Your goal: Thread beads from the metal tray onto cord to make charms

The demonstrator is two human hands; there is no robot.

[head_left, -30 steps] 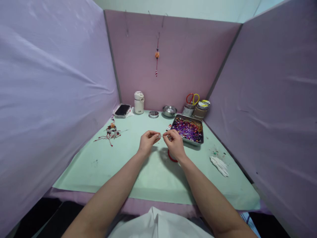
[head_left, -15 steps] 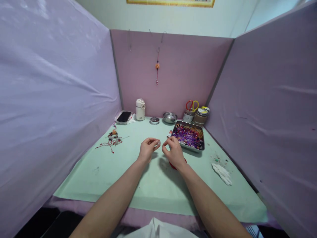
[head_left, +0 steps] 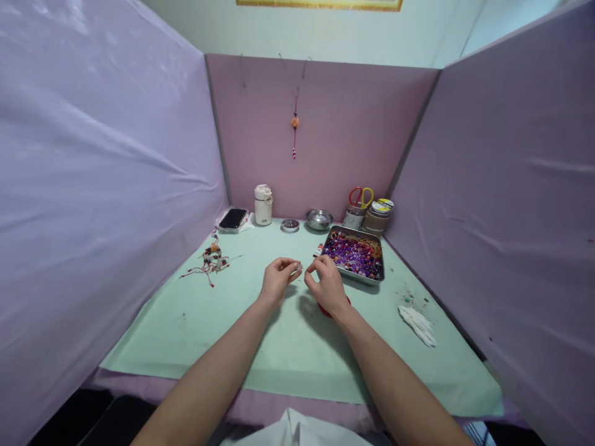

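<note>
Over the middle of the table, my left hand point(head_left: 277, 279) pinches a small clear bead point(head_left: 299, 267) between thumb and fingertips. Just right of it, my right hand point(head_left: 324, 282) is closed in a pinch; whatever lies between its fingertips is too small to make out. A narrow gap separates the two hands. Beneath my right wrist a round red thing point(head_left: 326, 311) shows in part, the rest hidden. Behind my right hand stands a metal tray point(head_left: 356, 280) full of purple, red and clear beads.
Beaded cords point(head_left: 214, 260) lie at the left, near a phone point(head_left: 233, 218) and a white bottle point(head_left: 263, 207). A small round dish point(head_left: 290, 225), metal bowl point(head_left: 318, 219), jars point(head_left: 377, 217) and scissors point(head_left: 361, 197) stand behind. White gloves point(head_left: 417, 325) lie right. A beaded pendant point(head_left: 295, 123) hangs ahead.
Both hands keep almost the same place and the same pinch. The bead at my left fingertips has shifted very slightly; the view has tilted a touch.
</note>
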